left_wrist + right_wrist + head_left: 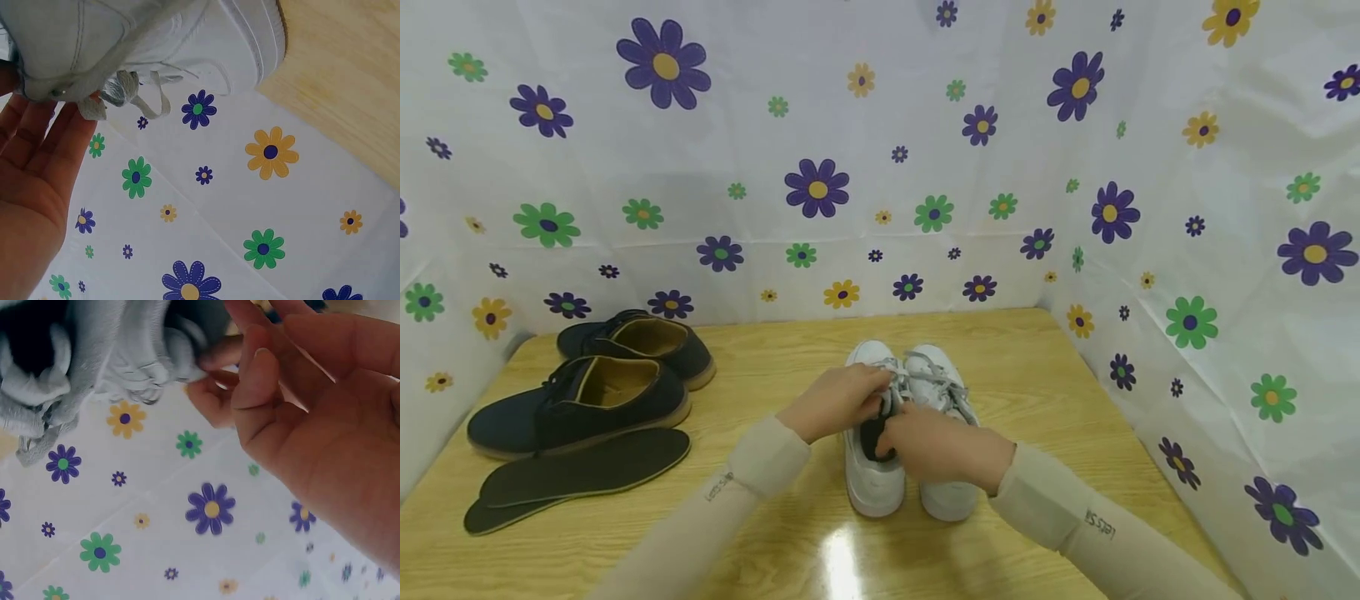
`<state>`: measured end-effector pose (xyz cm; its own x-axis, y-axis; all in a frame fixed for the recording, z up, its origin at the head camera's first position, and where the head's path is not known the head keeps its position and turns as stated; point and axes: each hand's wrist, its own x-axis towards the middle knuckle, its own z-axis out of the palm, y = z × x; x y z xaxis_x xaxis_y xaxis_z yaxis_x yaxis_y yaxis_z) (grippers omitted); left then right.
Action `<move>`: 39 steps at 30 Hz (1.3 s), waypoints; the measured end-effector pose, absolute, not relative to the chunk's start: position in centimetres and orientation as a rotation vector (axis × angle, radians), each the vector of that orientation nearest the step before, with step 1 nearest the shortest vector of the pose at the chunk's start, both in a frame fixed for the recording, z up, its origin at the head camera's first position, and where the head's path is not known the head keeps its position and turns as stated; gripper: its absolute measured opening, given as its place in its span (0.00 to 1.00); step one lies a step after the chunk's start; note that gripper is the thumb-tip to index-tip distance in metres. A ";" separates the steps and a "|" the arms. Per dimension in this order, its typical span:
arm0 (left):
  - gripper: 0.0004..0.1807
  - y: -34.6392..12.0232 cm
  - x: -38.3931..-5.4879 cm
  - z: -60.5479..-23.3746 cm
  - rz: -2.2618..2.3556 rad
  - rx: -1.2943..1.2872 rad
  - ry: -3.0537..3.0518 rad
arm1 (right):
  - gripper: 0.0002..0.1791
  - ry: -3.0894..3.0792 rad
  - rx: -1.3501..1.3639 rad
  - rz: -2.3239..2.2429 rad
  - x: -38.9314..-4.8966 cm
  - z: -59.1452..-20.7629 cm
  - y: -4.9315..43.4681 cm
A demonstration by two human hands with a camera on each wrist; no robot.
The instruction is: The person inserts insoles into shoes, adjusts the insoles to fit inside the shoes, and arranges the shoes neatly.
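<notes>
I can read "Let's" on both sleeves [696, 521], the rest too small. The left white shoe [874, 492] stands mid-table [1075, 392] against its mate [950, 500], with wood stretching either side. The left hand [838, 402] pinches its laced front; the right hand's [946, 448] bent fingers reach its opening, grip unclear to me.

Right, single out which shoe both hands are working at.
The left white shoe: the left hand and right hand are both at its opening. The right white shoe is partly hidden by the right hand; the dark shoes stand far left.
</notes>
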<state>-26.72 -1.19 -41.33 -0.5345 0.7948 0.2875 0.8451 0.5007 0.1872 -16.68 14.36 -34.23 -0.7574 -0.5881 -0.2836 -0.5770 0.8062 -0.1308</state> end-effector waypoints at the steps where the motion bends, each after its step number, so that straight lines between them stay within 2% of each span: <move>1: 0.11 -1.2 -26.5 -41.5 -0.472 -1.403 -2.575 | 0.17 2.710 -0.922 -0.149 -16.3 -34.1 14.7; 5: 0.10 -1.4 -25.7 -41.9 -0.534 -1.300 -2.551 | 0.13 2.869 -0.889 -0.573 -15.2 -34.0 16.2; 9: 0.07 -1.2 -24.3 -42.3 -0.614 -1.197 -2.473 | 0.10 3.083 -0.534 -0.920 -15.0 -34.8 18.3; 15: 0.15 0.3 -19.9 -41.3 -0.814 -1.062 -2.319 | 0.16 3.051 -0.027 -1.159 -15.3 -36.9 22.5; 20: 0.25 2.7 -14.6 -40.9 -1.002 -1.072 -2.379 | 0.26 2.761 0.121 -1.150 -15.3 -38.7 24.1; 24: 0.37 4.4 -12.0 -41.9 -0.956 -1.085 -2.615 | 0.28 2.599 0.191 -1.294 -15.4 -40.1 24.1; 29: 0.44 5.9 -11.9 -43.7 -0.702 -0.985 -2.761 | 0.24 2.591 0.239 -1.393 -15.6 -41.3 23.7; 34: 0.43 6.9 -12.7 -45.3 -0.675 -0.898 -2.694 | 0.20 2.626 0.256 -1.420 -15.7 -42.0 23.6; 39: 0.42 7.7 -13.4 -45.6 -0.731 -0.917 -2.716 | 0.17 2.689 0.230 -1.381 -15.9 -41.9 24.0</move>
